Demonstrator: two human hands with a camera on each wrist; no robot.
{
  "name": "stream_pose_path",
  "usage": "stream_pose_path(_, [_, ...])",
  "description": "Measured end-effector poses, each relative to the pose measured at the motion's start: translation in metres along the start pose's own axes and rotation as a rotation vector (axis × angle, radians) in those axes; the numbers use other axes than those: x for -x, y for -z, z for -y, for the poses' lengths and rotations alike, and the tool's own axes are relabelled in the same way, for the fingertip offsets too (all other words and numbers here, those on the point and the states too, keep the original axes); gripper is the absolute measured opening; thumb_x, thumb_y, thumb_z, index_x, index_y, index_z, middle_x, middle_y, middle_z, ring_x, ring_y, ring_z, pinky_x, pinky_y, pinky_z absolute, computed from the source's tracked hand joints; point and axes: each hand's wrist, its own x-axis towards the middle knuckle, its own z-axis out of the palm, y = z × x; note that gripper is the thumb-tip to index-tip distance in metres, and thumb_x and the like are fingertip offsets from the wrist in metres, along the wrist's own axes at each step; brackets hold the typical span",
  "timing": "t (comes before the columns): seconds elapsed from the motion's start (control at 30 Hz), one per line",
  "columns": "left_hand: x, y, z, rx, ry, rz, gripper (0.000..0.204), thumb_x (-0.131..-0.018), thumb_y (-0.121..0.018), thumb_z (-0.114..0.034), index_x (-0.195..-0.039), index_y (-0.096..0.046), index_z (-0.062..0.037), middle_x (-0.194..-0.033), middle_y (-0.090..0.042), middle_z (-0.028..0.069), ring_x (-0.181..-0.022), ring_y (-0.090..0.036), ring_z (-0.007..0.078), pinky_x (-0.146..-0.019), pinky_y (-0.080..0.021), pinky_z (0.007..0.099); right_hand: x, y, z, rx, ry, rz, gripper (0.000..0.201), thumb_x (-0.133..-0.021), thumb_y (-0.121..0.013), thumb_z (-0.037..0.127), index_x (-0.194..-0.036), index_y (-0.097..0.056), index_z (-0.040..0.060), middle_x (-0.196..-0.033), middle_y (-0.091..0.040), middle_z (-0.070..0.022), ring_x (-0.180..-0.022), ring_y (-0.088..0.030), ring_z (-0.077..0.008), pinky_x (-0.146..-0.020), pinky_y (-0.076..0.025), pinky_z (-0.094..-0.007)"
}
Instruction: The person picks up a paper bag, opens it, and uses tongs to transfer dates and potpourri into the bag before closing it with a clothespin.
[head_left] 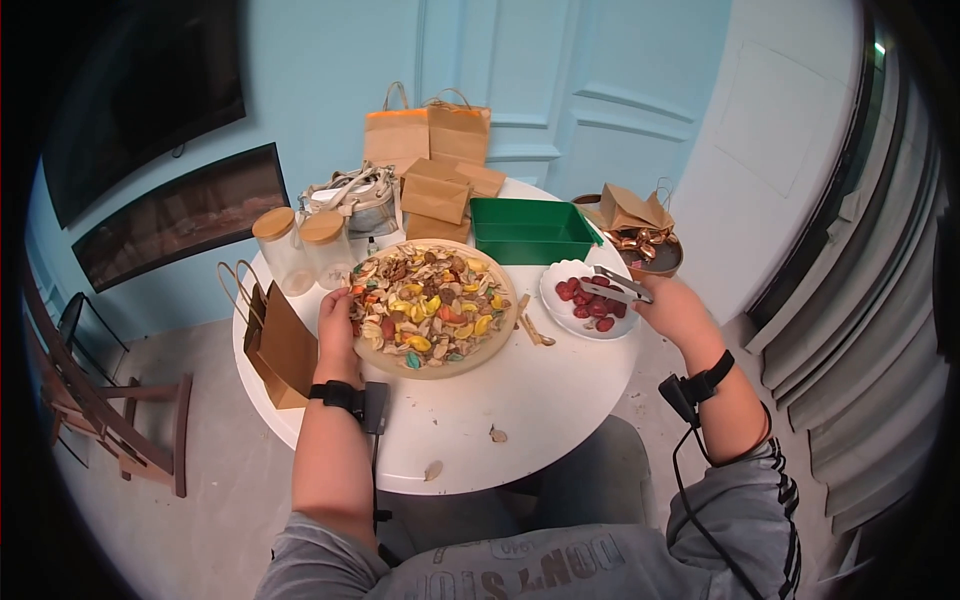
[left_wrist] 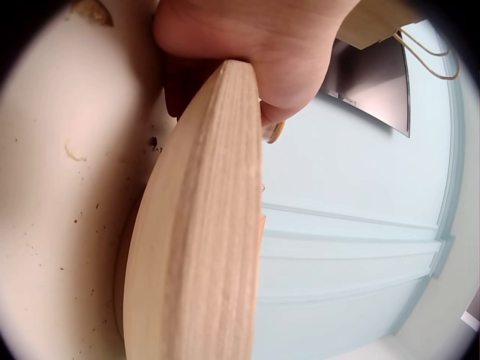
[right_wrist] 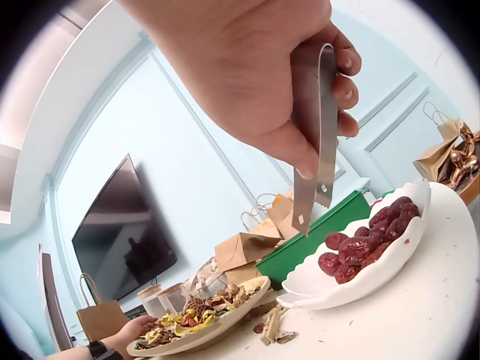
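My left hand (head_left: 338,325) grips the left rim of a round wooden tray (head_left: 440,371); the left wrist view shows the tray's edge (left_wrist: 217,210) close up, the fingers partly hidden beneath it. Heaped on the tray is a dried mix (head_left: 425,300) of pale slices and yellow, orange and teal pieces. In my right hand (head_left: 675,305) is a pair of metal tongs (right_wrist: 325,127), their tips slightly apart with nothing between them. They hang over a white scalloped plate (head_left: 556,312), where several wrinkled red dates (right_wrist: 360,251) lie.
Behind the plate stands a green bin (head_left: 530,235). Paper bags (head_left: 435,200), a handbag (head_left: 360,205) and two wooden-lidded jars (head_left: 285,258) line the back. A brown paper bag (head_left: 280,345) stands left. Loose dried scraps (head_left: 535,330) lie between tray and plate.
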Motion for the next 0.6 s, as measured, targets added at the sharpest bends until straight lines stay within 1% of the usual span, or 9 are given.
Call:
stream_pose_path(0.07, [0.000,0.001,0.000,-0.012,-0.004,0.014,0.019,-0.092,-0.051,-0.014,-0.110,-0.054,-0.0069,-0.100,-0.060,0.0067,-0.083,-0.061,0.0156,-0.071,-0.052,0.0271,0.000,0.003,0.004,-0.035,0.018,-0.036,0.026,-0.082,-0.067,0.026,-0.099,-0.064,0.0062,-0.090,-0.068,-0.0144,-0.086,-0.065,-0.0326,-0.072,-0.051,-0.0426])
stream_pose_path(0.17, [0.002,0.000,-0.003,-0.042,-0.010,0.006,0.019,-0.092,-0.050,-0.014,-0.109,-0.054,-0.0069,-0.098,-0.060,0.0060,-0.081,-0.061,0.0144,-0.069,-0.052,0.0262,-0.001,0.012,0.021,-0.111,0.059,-0.105,0.027,-0.082,-0.066,0.027,-0.098,-0.063,0.0050,-0.090,-0.068,-0.0137,-0.086,-0.065,-0.0322,-0.072,-0.051,-0.0430])
stream_pose_path(0.2, [0.002,0.000,-0.002,-0.041,-0.014,0.005,0.019,-0.092,-0.050,-0.014,-0.109,-0.054,-0.0069,-0.098,-0.060,0.0060,-0.081,-0.061,0.0144,-0.069,-0.052,0.0262,-0.003,0.018,0.033,-0.118,0.099,-0.061,0.026,-0.083,-0.066,0.027,-0.097,-0.063,0.0048,-0.090,-0.068,-0.0137,-0.085,-0.065,-0.0321,-0.072,-0.051,-0.0433])
stream_pose_path(0.27, [-0.001,-0.001,0.000,-0.036,-0.015,-0.021,0.022,-0.092,-0.052,-0.016,-0.111,-0.056,-0.0064,-0.094,-0.061,0.0039,-0.072,-0.056,0.0097,-0.057,-0.045,0.0215,-0.010,0.021,0.059,-0.126,0.146,-0.022,0.026,-0.083,-0.065,0.027,-0.096,-0.063,0.0046,-0.090,-0.068,-0.0137,-0.085,-0.066,-0.0320,-0.071,-0.051,-0.0437])
stream_pose_path(0.33, [0.001,-0.001,-0.002,-0.066,-0.021,-0.023,0.022,-0.092,-0.052,-0.017,-0.111,-0.056,-0.0066,-0.093,-0.061,0.0031,-0.069,-0.054,0.0091,-0.055,-0.042,0.0212,-0.019,0.016,0.084,-0.326,0.143,0.181,0.026,-0.083,-0.065,0.028,-0.096,-0.063,0.0044,-0.092,-0.067,-0.0141,-0.087,-0.065,-0.0323,-0.073,-0.051,-0.0434])
stream_pose_path(0.37, [0.002,-0.002,-0.003,-0.099,-0.020,-0.023,0.023,-0.091,-0.052,-0.017,-0.111,-0.056,-0.0069,-0.092,-0.061,0.0023,-0.066,-0.053,0.0084,-0.053,-0.040,0.0208,-0.025,0.009,0.095,-0.327,0.149,0.178,0.026,-0.083,-0.065,0.028,-0.096,-0.063,0.0044,-0.092,-0.067,-0.0141,-0.087,-0.065,-0.0323,-0.073,-0.051,-0.0434])
stream_pose_path(0.43, [0.003,-0.002,-0.004,-0.104,-0.020,-0.025,0.022,-0.091,-0.053,-0.017,-0.111,-0.056,-0.0069,-0.091,-0.061,0.0022,-0.065,-0.052,0.0082,-0.051,-0.039,0.0209,-0.040,-0.009,0.115,-0.093,0.408,-0.017,0.026,-0.084,-0.065,0.028,-0.097,-0.064,0.0051,-0.094,-0.067,-0.0139,-0.090,-0.065,-0.0320,-0.075,-0.052,-0.0425])
stream_pose_path(0.53, [0.005,-0.003,-0.006,-0.098,-0.014,-0.027,0.021,-0.092,-0.053,-0.017,-0.110,-0.056,-0.0069,-0.088,-0.059,0.0023,-0.060,-0.050,0.0085,-0.049,-0.039,0.0214,-0.057,-0.025,0.142,-0.062,0.438,0.070,0.026,-0.084,-0.065,0.028,-0.098,-0.064,0.0059,-0.095,-0.066,-0.0135,-0.092,-0.064,-0.0318,-0.077,-0.052,-0.0419])
stream_pose_path(0.6, [0.004,-0.001,-0.004,-0.077,-0.015,-0.016,0.021,-0.092,-0.053,-0.016,-0.111,-0.055,-0.0057,-0.092,-0.060,0.0039,-0.067,-0.054,0.0100,-0.055,-0.044,0.0225,-0.063,-0.032,0.156,-0.022,0.455,0.080,0.026,-0.083,-0.065,0.028,-0.098,-0.065,0.0064,-0.094,-0.067,-0.0132,-0.090,-0.065,-0.0314,-0.076,-0.052,-0.0420])
